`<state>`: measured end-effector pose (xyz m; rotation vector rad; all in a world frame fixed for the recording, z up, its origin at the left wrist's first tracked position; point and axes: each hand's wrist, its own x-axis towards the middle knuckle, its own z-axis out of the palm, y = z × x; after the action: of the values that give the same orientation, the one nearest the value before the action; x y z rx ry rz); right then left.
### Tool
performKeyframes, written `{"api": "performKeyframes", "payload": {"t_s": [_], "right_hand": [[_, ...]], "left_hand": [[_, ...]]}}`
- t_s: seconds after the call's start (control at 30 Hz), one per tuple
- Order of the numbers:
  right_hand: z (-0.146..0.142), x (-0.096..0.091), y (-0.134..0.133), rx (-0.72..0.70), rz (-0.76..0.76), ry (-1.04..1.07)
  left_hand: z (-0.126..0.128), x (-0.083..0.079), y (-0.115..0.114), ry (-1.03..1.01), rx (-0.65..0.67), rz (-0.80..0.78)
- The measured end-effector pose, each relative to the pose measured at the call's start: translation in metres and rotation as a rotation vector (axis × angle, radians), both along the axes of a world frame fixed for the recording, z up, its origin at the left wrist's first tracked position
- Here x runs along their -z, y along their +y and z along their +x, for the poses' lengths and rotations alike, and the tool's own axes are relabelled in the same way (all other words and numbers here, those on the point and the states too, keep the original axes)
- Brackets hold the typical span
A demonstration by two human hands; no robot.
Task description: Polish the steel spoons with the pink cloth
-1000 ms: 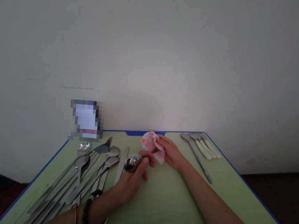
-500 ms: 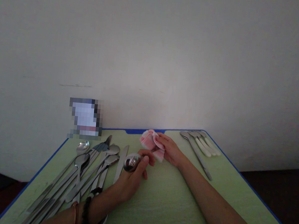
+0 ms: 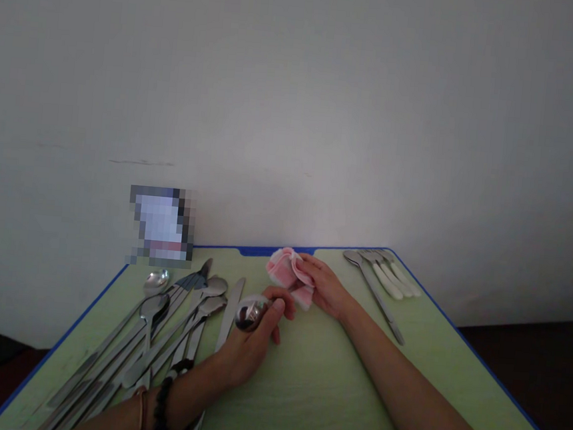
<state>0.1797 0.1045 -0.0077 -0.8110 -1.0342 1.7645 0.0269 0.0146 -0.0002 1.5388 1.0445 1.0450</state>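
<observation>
My left hand (image 3: 258, 343) is closed around a shiny metal spoon (image 3: 250, 312), whose rounded bowl pokes out on the near-left side of the fist. The spoon's handle runs through the fingers and is mostly hidden. Just beyond it, my right hand (image 3: 324, 286) pinches a crumpled pink-and-white cloth (image 3: 286, 268). The cloth hangs close to the left fingers; whether it covers the handle's end I cannot tell. Under and left of my left forearm lies a pile of spoons and knives (image 3: 156, 327). One table knife (image 3: 231, 314) is nearest that hand.
At the table's (image 3: 321, 392) far right lie a long spoon (image 3: 374, 296) and several white-handled forks (image 3: 389, 277). A blurred-out device with a bright screen (image 3: 160, 224) leans at the back left. A pale wall (image 3: 296, 109) rises behind the blue-edged table.
The view has shifted very slightly. Both hands keep the same pose, with the spoon and the cloth still held.
</observation>
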Motion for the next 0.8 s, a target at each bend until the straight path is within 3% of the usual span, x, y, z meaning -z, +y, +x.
{"api": "performKeyframes", "payload": {"t_s": [0.8], "right_hand": [[-0.0012, -0.0001, 0.0006, 0.023, -0.025, -0.011]], "left_hand": [[0.0039, -0.0043, -0.0016, 0.026, -0.035, -0.033]]}}
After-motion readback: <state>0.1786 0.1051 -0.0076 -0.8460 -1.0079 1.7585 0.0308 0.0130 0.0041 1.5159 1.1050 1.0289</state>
